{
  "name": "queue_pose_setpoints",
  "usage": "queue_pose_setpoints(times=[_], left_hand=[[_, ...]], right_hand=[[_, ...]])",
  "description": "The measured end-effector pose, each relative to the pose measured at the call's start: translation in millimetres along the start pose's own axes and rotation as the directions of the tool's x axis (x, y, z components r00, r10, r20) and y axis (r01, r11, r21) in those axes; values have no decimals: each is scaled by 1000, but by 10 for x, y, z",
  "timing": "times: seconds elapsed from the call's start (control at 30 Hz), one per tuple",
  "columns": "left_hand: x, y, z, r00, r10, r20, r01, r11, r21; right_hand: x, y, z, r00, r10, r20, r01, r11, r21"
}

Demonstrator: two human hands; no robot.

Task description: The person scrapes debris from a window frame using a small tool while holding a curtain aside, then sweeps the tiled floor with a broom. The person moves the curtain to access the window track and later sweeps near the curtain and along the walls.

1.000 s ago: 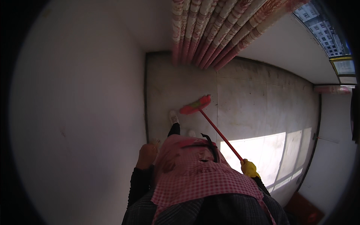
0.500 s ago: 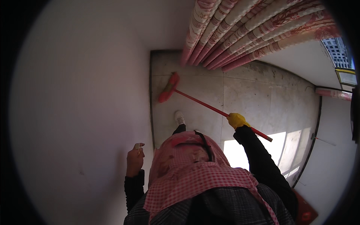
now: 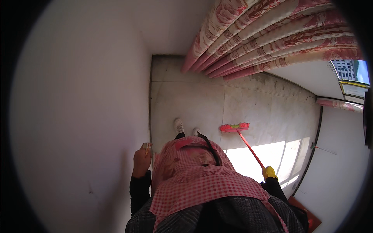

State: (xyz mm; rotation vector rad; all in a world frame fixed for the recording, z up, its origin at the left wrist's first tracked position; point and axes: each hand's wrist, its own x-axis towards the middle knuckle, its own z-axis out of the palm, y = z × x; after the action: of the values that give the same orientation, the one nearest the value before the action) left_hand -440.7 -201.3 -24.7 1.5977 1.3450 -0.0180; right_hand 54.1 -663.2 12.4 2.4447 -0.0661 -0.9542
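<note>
In a yellow glove, my right hand is wrapped round the red handle of a broom. Red and yellow-green bristles show on its head, which is on the pale floor tiles right of my feet. Bare and curled, my left hand is raised beside the white wall at the left. Something small and whitish shows at its fingers; I cannot make out what it is.
Pink and white patterned curtains hang at the far side. Sunlight falls on the floor at the right. My white shoes stand near the left wall. A red-brown object lies at the lower right.
The broom has swung from the far left corner to the right and nearer to me. My right hand has drawn back toward my side. My left hand stays raised and curled.
</note>
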Motion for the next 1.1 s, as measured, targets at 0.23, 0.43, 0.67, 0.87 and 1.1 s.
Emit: queue_pose_setpoints(times=[0.23,0.43,0.67,0.87,1.1], left_hand=[[45,75,96,999,6,-42,-9,997,-74],[-280,38,35,985,-113,-127,104,992,-74],[-860,-3,222,880,-356,-314,296,929,-224],[-937,187,691,847,-439,-299,340,881,-329],[-703,417,1016,829,-476,-292,331,841,-429]], right_hand=[[-354,-1157,-225,847,-515,-132,496,854,-155],[-179,-3133,-703,431,-896,-106,813,436,-386],[83,-5319,-1350,3,-1000,25,781,-13,-625],[145,-5266,-1919,10,-1000,-16,758,18,-652],[87,-6278,-2407,20,-999,46,947,4,-322]])
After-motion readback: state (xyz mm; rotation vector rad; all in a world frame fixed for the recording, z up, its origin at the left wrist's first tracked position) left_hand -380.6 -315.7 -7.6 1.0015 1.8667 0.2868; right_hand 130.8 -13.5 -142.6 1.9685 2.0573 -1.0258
